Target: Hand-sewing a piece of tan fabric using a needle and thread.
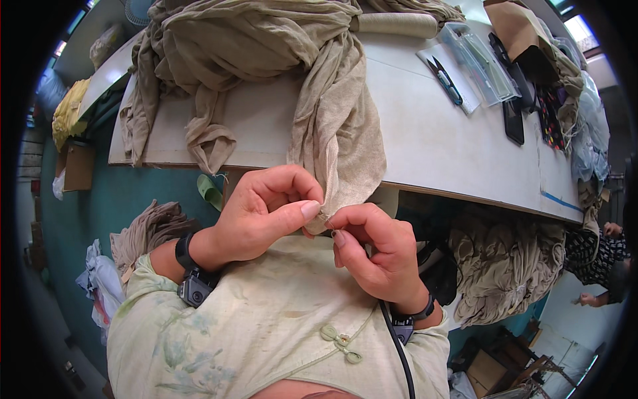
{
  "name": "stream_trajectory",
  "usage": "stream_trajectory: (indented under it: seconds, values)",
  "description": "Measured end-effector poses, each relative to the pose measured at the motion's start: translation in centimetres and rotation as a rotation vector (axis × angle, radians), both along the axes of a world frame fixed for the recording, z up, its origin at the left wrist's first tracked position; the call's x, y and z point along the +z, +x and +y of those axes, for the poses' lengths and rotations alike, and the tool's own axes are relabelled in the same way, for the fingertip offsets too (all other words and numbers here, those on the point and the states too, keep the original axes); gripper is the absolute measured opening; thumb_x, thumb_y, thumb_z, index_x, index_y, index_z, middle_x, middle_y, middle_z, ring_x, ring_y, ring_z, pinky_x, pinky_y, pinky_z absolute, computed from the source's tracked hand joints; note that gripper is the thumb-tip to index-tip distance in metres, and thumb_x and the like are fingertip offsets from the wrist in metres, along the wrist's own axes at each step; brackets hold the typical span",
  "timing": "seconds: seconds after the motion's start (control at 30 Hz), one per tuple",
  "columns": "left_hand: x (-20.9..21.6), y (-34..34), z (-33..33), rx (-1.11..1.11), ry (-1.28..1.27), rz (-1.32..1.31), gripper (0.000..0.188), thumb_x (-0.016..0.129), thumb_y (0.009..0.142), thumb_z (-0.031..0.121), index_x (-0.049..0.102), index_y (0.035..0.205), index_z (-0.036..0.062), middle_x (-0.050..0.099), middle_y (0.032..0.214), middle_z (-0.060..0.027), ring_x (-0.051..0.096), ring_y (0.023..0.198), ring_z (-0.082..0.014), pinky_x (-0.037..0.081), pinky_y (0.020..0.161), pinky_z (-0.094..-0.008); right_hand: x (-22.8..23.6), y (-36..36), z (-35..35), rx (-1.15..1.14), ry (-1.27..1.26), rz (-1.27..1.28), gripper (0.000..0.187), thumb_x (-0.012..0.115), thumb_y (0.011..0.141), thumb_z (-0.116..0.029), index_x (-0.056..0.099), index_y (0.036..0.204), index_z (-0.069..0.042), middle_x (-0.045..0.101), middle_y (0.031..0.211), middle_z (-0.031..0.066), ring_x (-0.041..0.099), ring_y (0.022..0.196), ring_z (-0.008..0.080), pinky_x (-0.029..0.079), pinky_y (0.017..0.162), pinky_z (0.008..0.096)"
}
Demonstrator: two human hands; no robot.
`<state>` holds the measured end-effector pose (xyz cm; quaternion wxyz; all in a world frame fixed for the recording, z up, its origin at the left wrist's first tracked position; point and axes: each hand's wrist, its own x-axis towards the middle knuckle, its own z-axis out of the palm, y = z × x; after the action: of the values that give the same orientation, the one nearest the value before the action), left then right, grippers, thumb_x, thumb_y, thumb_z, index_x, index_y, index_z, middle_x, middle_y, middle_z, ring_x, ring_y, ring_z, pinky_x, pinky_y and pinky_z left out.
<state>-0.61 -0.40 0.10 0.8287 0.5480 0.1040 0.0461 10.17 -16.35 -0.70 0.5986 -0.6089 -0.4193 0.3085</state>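
Note:
A long beige knitted cloth [345, 139] hangs over the front edge of the white table, and its lower tip comes down between my two hands. My left hand [266, 206] pinches that tip between thumb and forefinger. Close beside it, my right hand [375, 246] is closed, thumb against forefinger, at the same corner of the cloth. Whether a thread or something else small lies in the right fingertips is too fine to tell. The rest of the cloth is heaped in folds on the table.
On the white table [425, 146] lie thread snips [445, 80], a clear plastic box [480, 63], a dark phone [513, 122] and a fabric roll [399, 25]. Bundled cloth [508, 266] sits below at right, more [153, 229] at left. Another person [601, 266] is at far right.

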Motion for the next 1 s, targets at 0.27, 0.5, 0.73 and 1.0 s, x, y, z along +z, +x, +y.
stream_trajectory:
  seconds: [0.27,0.5,0.73,1.0]
  values:
    - [0.18,0.03,0.0,0.009,-0.006,0.036,0.011,0.053,0.085,0.008,0.051,0.09,-0.0014,0.057,0.081,-0.0051,0.057,0.073,-0.011,0.048,0.067,-0.0255,0.22,-0.02,0.17,-0.021,0.0,-0.106,0.016,0.057,0.077,0.003,0.056,0.092,-0.002,0.06,0.069,0.0084,0.056,0.051,0.0162,0.043,0.049,0.0256]
    - [-0.02,-0.04,-0.01,0.005,-0.013,0.014,0.011,0.053,0.087,0.008,0.052,0.092,-0.0014,0.057,0.083,-0.0041,0.055,0.074,-0.009,0.047,0.067,-0.0236,0.36,0.0,0.23,-0.032,0.025,-0.209,0.018,0.058,0.075,0.004,0.056,0.092,0.0,0.061,0.075,0.0116,0.06,0.059,0.0218,0.047,0.053,0.0286]
    - [-0.19,-0.18,0.02,0.0,-0.003,-0.003,0.01,0.052,0.088,0.006,0.053,0.094,-0.0015,0.056,0.084,-0.0027,0.053,0.074,-0.0064,0.045,0.066,-0.0213,0.2,-0.13,0.35,-0.042,0.023,-0.211,0.017,0.058,0.075,0.004,0.055,0.092,0.0,0.061,0.072,0.0112,0.06,0.058,0.0211,0.046,0.053,0.028]
    - [0.05,-0.18,-0.21,0.008,-0.005,0.003,0.009,0.052,0.087,0.005,0.053,0.094,-0.0015,0.056,0.083,-0.0022,0.052,0.074,-0.0059,0.044,0.065,-0.0208,0.22,-0.52,0.35,-0.092,0.001,-0.077,0.025,0.055,0.077,0.006,0.048,0.1,-0.001,0.058,0.063,0.0069,0.057,0.051,0.0128,0.044,0.049,0.0241]
